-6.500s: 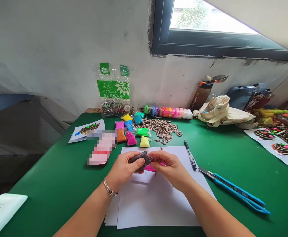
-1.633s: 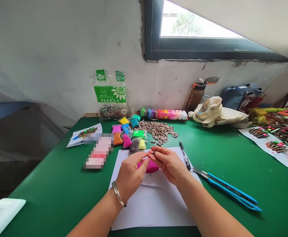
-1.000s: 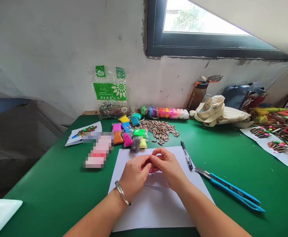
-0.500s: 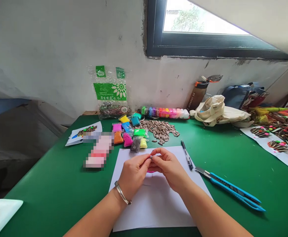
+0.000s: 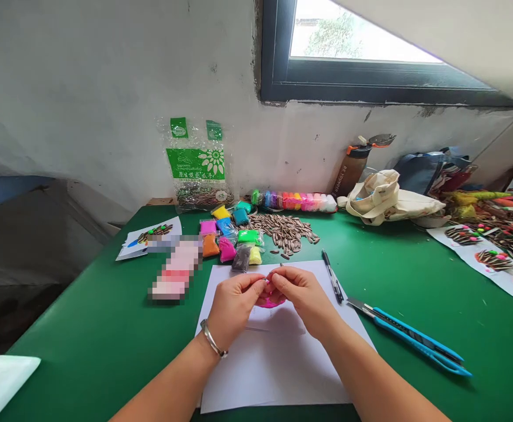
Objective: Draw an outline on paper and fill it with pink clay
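Observation:
Above the white paper (image 5: 278, 369), my left hand (image 5: 232, 305) and my right hand (image 5: 304, 299) meet fingertip to fingertip. Both are closed in a pinch, and whatever small thing lies between them is too hidden to name. Just below the fingers a flat bright pink shape (image 5: 270, 302) shows on the paper, partly covered by the hands. Thin lines are drawn under it. Beyond the paper lie a pile of sunflower seeds (image 5: 289, 231) and several small bags of coloured clay, among them a magenta clay bag (image 5: 227, 249) and a dark clay bag (image 5: 241, 259).
A black pen (image 5: 333, 275) and a blue utility knife (image 5: 414, 337) lie right of the paper. Behind stand a seed bag (image 5: 197, 167), a clay pack (image 5: 295, 201), a brown bottle (image 5: 352, 170) and a cloth bag (image 5: 383, 199). Seed pictures (image 5: 496, 258) lie at right.
My hands have drawn slightly apart and tilted, uncovering more of the pink shape and the drawn lines below. Both stay pinched.

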The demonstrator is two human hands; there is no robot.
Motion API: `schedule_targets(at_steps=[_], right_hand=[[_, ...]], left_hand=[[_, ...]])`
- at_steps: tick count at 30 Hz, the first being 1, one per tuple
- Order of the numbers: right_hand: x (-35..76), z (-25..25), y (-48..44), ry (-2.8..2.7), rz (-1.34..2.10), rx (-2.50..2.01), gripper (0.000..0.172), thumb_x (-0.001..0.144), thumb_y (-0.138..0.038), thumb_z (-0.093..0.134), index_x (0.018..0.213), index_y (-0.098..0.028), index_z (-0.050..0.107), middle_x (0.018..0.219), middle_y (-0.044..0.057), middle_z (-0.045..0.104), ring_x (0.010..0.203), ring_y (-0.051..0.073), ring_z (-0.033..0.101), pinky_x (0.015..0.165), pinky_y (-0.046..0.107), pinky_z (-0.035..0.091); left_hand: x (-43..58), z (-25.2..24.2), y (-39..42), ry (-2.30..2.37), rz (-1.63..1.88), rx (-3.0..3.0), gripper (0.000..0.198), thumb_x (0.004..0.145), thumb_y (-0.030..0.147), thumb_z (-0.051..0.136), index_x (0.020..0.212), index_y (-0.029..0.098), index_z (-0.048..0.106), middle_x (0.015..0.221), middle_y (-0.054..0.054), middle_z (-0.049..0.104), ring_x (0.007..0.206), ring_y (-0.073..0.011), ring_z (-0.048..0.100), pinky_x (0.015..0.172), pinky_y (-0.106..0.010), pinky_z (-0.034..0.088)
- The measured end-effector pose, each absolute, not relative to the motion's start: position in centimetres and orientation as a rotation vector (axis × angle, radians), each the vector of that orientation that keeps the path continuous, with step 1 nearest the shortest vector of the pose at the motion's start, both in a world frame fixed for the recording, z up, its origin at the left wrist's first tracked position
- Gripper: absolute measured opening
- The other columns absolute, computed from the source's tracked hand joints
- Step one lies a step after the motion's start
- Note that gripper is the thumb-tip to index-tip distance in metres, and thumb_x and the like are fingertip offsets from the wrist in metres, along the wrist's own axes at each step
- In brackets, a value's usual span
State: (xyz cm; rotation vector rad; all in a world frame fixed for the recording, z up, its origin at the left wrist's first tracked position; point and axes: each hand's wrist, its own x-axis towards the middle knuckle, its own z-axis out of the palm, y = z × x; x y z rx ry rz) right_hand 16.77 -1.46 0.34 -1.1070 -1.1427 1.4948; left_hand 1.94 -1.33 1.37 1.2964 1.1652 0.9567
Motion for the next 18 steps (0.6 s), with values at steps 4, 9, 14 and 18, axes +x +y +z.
schedule_targets(at_steps=[4, 9, 14, 18], right_hand=[[17.1, -0.2, -1.6, -1.448, 1.163, -1.258, 0.019, 0.084, -0.026, 0.05, 0.078, -0.017, 0.065, 0.07, 0.001, 0.061, 0.065, 0.013, 0.054, 0.06, 0.023, 0.04], [16.9, -0.7, -2.0, -1.994, 0.658, -1.339, 0.024, 0.085, -0.015, 0.041, 0.067, -0.018, 0.057, 0.062, 0.0, 0.054, 0.059, 0.011, 0.044, 0.056, 0.022, 0.032], [16.7, -0.8, -2.2, -2.167, 0.479, -1.299, 0.023, 0.084, -0.011, 0.04, 0.066, -0.018, 0.052, 0.061, -0.001, 0.052, 0.058, 0.01, 0.042, 0.057, 0.022, 0.029], [16.9, -0.8, -2.1, -2.078, 0.548, -1.391, 0.024, 0.085, -0.013, 0.044, 0.063, -0.019, 0.051, 0.059, -0.003, 0.052, 0.056, 0.01, 0.042, 0.054, 0.021, 0.028]], left_hand=[[1.9, 0.9, -1.3, 1.221, 0.963, 1.301, 0.021, 0.08, 0.029, 0.061, 0.092, 0.014, 0.071, 0.08, -0.005, 0.073, 0.072, -0.0196, 0.069, 0.068, -0.03, 0.057], [1.3, 0.4, -1.6, 1.272, 0.933, 1.974, 0.02, 0.087, 0.023, 0.051, 0.091, 0.02, 0.07, 0.083, -0.003, 0.072, 0.073, -0.0159, 0.065, 0.068, -0.025, 0.049], [0.9, 0.6, -1.5, 1.289, 0.835, 2.234, 0.024, 0.089, 0.022, 0.046, 0.079, 0.018, 0.067, 0.072, -0.003, 0.067, 0.067, -0.015, 0.059, 0.064, -0.025, 0.043], [1.2, 0.9, -0.9, 1.277, 0.825, 1.723, 0.02, 0.085, 0.027, 0.053, 0.075, 0.017, 0.068, 0.065, -0.003, 0.065, 0.061, -0.0143, 0.059, 0.059, -0.024, 0.046]])
